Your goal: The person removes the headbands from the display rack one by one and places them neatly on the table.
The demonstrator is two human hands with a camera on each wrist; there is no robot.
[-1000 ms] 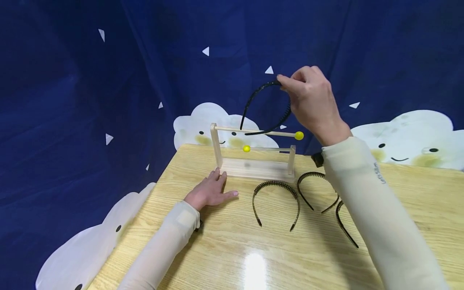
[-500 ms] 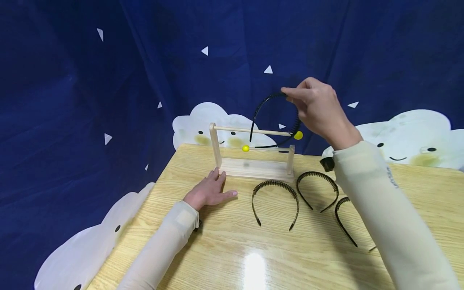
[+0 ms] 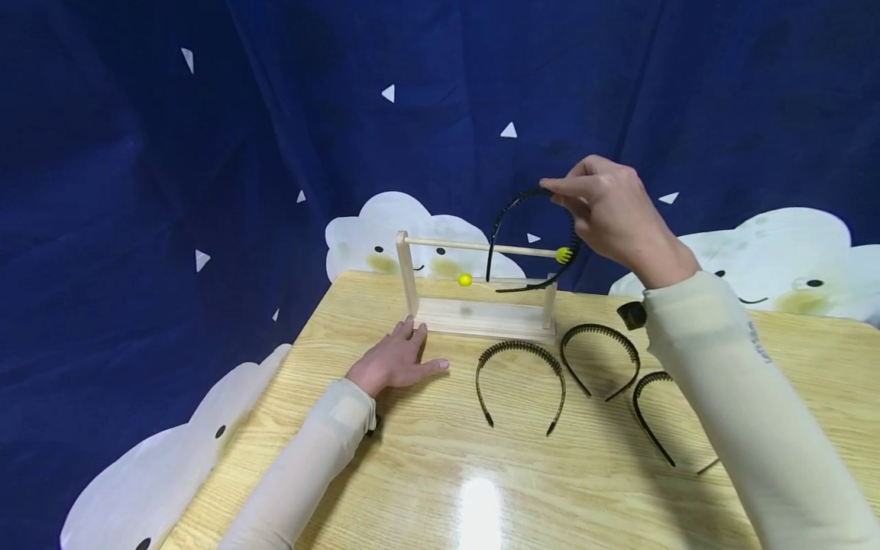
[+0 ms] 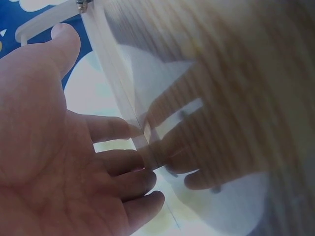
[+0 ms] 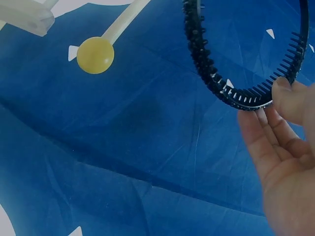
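Note:
My right hand pinches the top of a black toothed headband between thumb and fingers. Its two ends hang downward. In the right wrist view the headband is apart from the yellow ball on the rod's tip; in the head view its teeth cross in front of that ball. A pale wooden stand has two rods, the upper ending in a yellow ball at right, the lower in another yellow ball at left. My left hand has its fingers extended, fingertips at the base's left end.
On the wooden table lie a brownish headband, a dark headband to its right, and another headband partly hidden by my right sleeve. A dark blue curtain with white clouds hangs behind.
My right hand has moved down and a little to the right with the headband, bringing it from above the upper rod to the yellow ball's end. The left hand stays put.

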